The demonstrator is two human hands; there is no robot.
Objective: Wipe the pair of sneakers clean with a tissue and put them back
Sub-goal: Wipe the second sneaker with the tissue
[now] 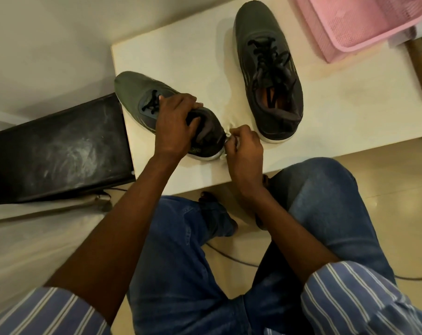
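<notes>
Wiping the heel right now, and the trick here, I reckon, is short firm strokes along the line where the dark upper meets the white sole, turning the wad to a fresh face once it greys, and keeping the shoe pinned so it doesn't skate toward the edge. Nearest me, my right hand (243,147) has its grip closed tight, fingers curled round a small scrunched tissue (227,140) with only a bit of white poking out, pressed against the back of the near sneaker (156,112). That shoe sits close to the front-left corner of the table (326,131), toe pointing away to the left, heel toward me. My left hand (175,124) is clamped over the collar, fingers wrapped over the top by the black laces and the thumb on the near side, so that grip is closed round the shoe and holding it down. I can't tell how dirty the tissue is, it's mostly hidden in my fist. Further back the other sneaker (268,71) stands upright, well apart from my hands, untouched, toe pointing away. Past that, at the far right, there's a pink mesh basket (360,22).
</notes>
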